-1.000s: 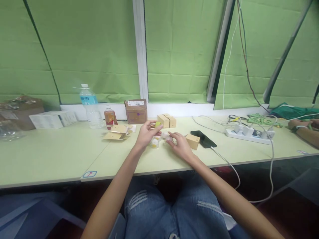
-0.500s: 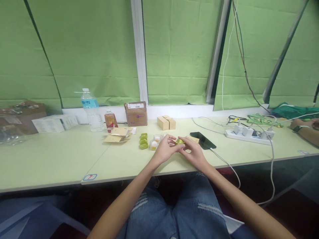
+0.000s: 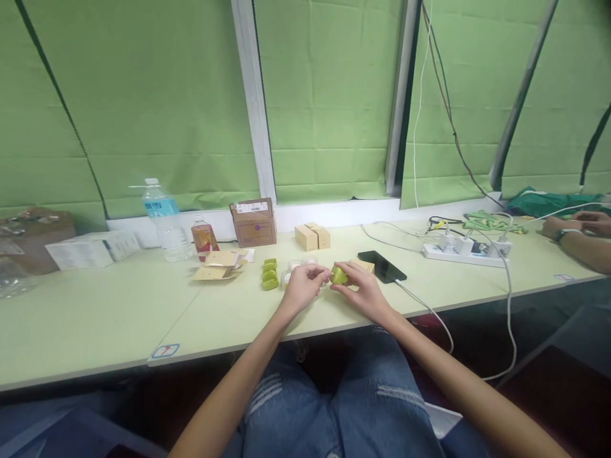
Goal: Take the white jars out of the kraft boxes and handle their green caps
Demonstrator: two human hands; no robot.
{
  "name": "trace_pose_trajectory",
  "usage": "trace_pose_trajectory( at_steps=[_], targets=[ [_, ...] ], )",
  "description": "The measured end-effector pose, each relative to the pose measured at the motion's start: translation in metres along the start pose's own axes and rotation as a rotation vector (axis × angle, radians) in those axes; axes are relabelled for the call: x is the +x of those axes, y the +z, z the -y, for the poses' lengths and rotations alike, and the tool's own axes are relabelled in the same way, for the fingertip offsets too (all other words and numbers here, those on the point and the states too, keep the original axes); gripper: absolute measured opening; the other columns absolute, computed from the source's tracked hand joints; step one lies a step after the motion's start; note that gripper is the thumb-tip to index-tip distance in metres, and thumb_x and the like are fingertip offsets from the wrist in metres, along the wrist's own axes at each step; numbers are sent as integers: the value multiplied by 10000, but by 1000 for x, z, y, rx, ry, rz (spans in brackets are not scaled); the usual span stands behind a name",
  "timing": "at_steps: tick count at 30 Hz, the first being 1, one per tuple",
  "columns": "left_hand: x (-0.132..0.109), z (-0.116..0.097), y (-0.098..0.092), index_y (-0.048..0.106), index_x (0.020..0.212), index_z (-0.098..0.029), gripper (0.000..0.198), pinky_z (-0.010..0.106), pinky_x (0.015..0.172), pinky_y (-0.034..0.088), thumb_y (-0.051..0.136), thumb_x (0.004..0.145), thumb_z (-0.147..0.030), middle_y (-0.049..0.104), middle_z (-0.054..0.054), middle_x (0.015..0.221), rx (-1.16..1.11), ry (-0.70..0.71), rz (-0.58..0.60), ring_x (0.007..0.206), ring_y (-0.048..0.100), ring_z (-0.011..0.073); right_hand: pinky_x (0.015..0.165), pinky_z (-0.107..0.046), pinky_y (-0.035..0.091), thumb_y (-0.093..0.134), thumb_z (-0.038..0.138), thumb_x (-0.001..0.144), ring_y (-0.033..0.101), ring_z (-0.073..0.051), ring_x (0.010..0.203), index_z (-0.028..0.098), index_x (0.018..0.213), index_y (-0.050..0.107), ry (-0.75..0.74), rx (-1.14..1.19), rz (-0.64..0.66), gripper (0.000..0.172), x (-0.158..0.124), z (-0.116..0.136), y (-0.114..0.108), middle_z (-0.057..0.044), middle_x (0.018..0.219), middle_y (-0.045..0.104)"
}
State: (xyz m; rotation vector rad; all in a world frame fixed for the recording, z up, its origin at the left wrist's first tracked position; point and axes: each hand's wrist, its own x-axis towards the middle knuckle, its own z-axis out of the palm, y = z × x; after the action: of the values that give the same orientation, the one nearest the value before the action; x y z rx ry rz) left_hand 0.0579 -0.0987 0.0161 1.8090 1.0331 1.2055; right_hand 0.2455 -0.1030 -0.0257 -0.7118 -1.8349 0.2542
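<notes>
Over the table's front part, my right hand (image 3: 363, 289) grips a small glossy green cap-like piece (image 3: 338, 275) between thumb and fingers. Beside its left edge, my left hand (image 3: 303, 287) is closed in a pinch; what its fingertips hold, if anything, is too small to make out. A row of several similar green pieces (image 3: 270, 280) stands to the left. Small clear containers (image 3: 285, 280) with whitish contents sit behind my left hand, partly hidden by it. Just behind my right hand lies a small kraft box (image 3: 366, 264), partly covered.
A black phone (image 3: 383, 266) with a white cable lies to the right, near a power strip (image 3: 465, 254). Two kraft boxes (image 3: 312, 237), a brown carton (image 3: 254, 224), flat cardboard pieces (image 3: 217, 266) and bottles (image 3: 165, 222) stand farther back. Another person's hands (image 3: 580, 226) are at far right.
My hands have drawn slightly apart, and the green piece now shows more plainly in my right hand. The view has turned slightly, shifting the scene left.
</notes>
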Motion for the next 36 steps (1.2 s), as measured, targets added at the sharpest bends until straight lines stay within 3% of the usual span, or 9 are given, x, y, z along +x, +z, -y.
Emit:
trace_pose_trajectory(
  at_steps=[5, 12, 18, 23, 29, 31, 34, 36],
  targets=[
    [0, 4, 1, 786, 844, -121, 317, 247, 492, 355, 677, 827, -418, 693, 35, 683, 9, 14, -39, 472, 440, 94, 838, -387, 663, 697, 390, 925, 686, -261, 1087, 250, 1323, 654, -23, -10, 5, 424, 0, 1, 0, -120, 1222, 676],
    [-6, -1, 6, 763, 675, -177, 256, 273, 670, 459, 626, 865, -283, 714, 28, 656, 185, 171, -131, 652, 616, 173, 822, -410, 659, 714, 397, 912, 700, -269, 1050, 242, 1300, 667, -35, -29, 2, 421, -1, -1, -1, -124, 1182, 697],
    [-10, 2, 12, 700, 588, -178, 320, 271, 640, 414, 590, 875, -265, 669, 10, 593, 282, 185, -159, 599, 567, 158, 941, -430, 607, 688, 389, 940, 697, -278, 1096, 217, 1321, 642, -122, -139, 11, 421, -2, -3, -1, -146, 1196, 708],
    [-9, 10, 16, 660, 566, -170, 327, 275, 659, 413, 587, 872, -260, 649, 8, 578, 233, 155, -163, 620, 580, 164, 1024, -477, 566, 636, 351, 978, 677, -297, 1179, 214, 1382, 593, -154, -182, 47, 429, -5, -4, 2, -164, 1276, 690],
    [-11, 3, 20, 626, 586, -167, 406, 271, 625, 386, 523, 953, -310, 602, 5, 585, 260, 204, -127, 613, 523, 149, 1033, -492, 569, 645, 340, 970, 675, -313, 1206, 231, 1399, 598, -168, -209, -36, 445, -6, -9, 6, -154, 1294, 693],
    [-12, -3, 18, 677, 655, -170, 394, 273, 643, 417, 532, 969, -360, 657, 25, 664, 265, 216, -130, 655, 548, 158, 1003, -483, 587, 667, 351, 957, 684, -306, 1175, 240, 1394, 609, -172, -205, -84, 454, -5, -9, 5, -145, 1276, 699],
    [-11, -11, 13, 759, 1013, -177, 280, 282, 729, 513, 662, 912, -418, 753, 82, 970, 127, 158, -80, 831, 650, 189, 843, -416, 640, 690, 378, 941, 713, -259, 998, 264, 1381, 624, -170, -155, -81, 459, -2, -5, 1, -126, 1226, 703],
    [-10, -14, 7, 715, 1192, -157, 450, 304, 752, 561, 763, 840, -434, 751, 111, 1010, -16, 82, 26, 877, 686, 207, 799, -397, 640, 703, 396, 932, 707, -229, 897, 285, 1383, 623, -153, -121, -45, 472, 0, 0, -2, -107, 1190, 701]
  ],
)
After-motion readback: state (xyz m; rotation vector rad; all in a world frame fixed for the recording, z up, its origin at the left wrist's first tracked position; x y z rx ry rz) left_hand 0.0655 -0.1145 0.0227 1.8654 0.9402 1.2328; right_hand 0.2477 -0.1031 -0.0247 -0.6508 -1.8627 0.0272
